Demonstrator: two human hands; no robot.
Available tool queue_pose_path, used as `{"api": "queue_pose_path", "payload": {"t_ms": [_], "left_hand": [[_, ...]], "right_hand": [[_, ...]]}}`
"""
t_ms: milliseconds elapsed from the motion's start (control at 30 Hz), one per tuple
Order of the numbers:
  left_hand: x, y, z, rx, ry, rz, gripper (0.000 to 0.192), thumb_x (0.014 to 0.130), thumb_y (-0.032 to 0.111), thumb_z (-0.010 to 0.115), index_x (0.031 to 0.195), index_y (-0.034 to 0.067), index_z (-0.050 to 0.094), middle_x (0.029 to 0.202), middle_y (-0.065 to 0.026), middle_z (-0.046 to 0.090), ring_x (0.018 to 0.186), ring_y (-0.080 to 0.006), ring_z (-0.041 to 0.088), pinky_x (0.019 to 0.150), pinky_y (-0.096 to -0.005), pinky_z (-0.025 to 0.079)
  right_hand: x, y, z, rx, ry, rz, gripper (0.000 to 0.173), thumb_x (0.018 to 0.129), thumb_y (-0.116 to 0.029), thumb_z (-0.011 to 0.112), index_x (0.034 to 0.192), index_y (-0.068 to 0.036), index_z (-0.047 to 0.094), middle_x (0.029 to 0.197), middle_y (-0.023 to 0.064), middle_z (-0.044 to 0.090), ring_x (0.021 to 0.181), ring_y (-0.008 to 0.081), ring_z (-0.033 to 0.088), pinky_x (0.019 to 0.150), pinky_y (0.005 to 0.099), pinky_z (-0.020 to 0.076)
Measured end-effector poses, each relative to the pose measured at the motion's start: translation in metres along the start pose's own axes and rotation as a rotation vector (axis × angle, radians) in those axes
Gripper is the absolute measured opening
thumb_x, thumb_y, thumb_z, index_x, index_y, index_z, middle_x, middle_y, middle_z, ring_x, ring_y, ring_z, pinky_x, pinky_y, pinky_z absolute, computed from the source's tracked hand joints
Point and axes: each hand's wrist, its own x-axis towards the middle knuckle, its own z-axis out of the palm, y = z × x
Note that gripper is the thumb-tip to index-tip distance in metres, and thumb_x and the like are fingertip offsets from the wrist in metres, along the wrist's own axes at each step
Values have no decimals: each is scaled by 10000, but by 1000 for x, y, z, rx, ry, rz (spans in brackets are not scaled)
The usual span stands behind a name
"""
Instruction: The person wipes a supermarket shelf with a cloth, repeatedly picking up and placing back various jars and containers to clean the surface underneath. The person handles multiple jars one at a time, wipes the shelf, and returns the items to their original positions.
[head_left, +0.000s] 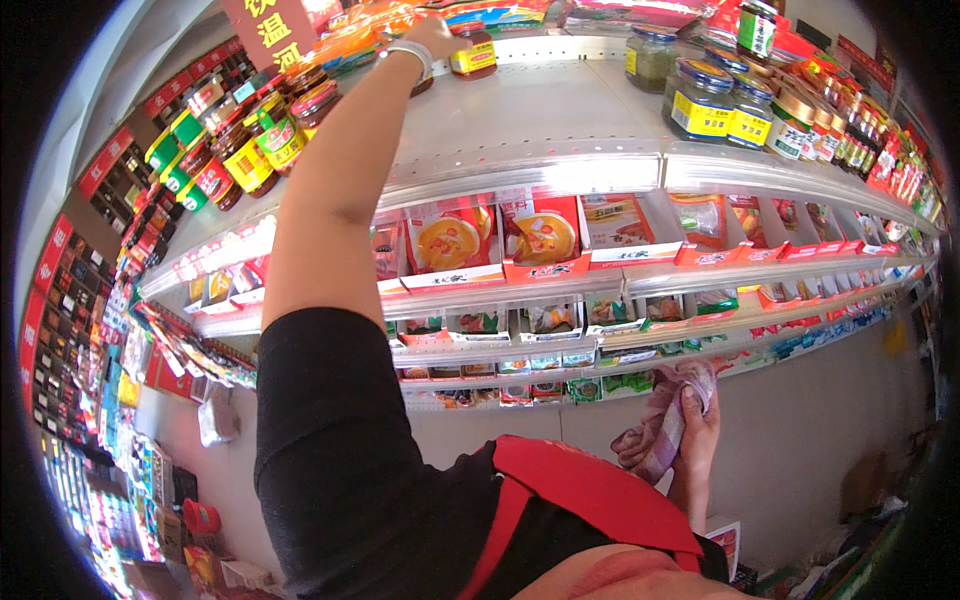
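My left hand (433, 36) is stretched out to the back of the top shelf (517, 124), a pale band on its wrist. Its fingers are at the left side of a glass jar (474, 54) with a yellow label and red lid. Whether they grip that jar is unclear. Another jar (422, 82) is mostly hidden behind my left wrist. Down at the right, my right hand (699, 420) holds a crumpled pink and white cloth (660, 427) in front of the lower shelves.
Sauce jars (247, 154) crowd the top shelf's left part, some stacked. To the right stand blue-lidded jars (701, 101) and small bottles (855, 146). Packets lie along the back. Below, boxes of seasoning packets (540, 236) line the shelves. A red bucket (201, 516) is on the floor.
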Motion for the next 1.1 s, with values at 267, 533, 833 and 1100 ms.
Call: {"api": "queue_pose_path", "payload": {"t_ms": [267,533,833,1100], "left_hand": [[-127,-47,-126,101,7,57,638,881,499,735,1227,-32,663,1069,-174,755,954,-278,725,878,-393,535],[-161,-44,-117,398,-240,-152,605,917,420,724,1335,3,587,1228,-150,700,1133,-201,663,892,-341,550],[-117,-22,-92,-38,-11,12,918,747,515,852,1437,0,534,1275,-206,687,1189,-255,651,979,-360,528],[-37,-18,-31,-37,-58,140,807,718,523,862,1313,20,653,1265,-188,703,1167,-300,671,1012,-391,509]], "right_hand": [[13,-3,8,-63,-73,61,479,1019,-191,643,1434,4,507,1281,146,645,1124,239,651,978,379,529],[32,14,18,-90,-159,90,505,985,-164,702,1448,-38,546,1280,96,661,1144,188,623,989,344,508],[25,10,14,-70,-108,99,485,997,-149,688,1446,-33,546,1246,89,678,1114,185,638,971,338,522],[4,5,9,-41,-52,61,396,1026,-121,621,1396,-10,535,1235,125,671,1086,218,664,936,356,553]]}}
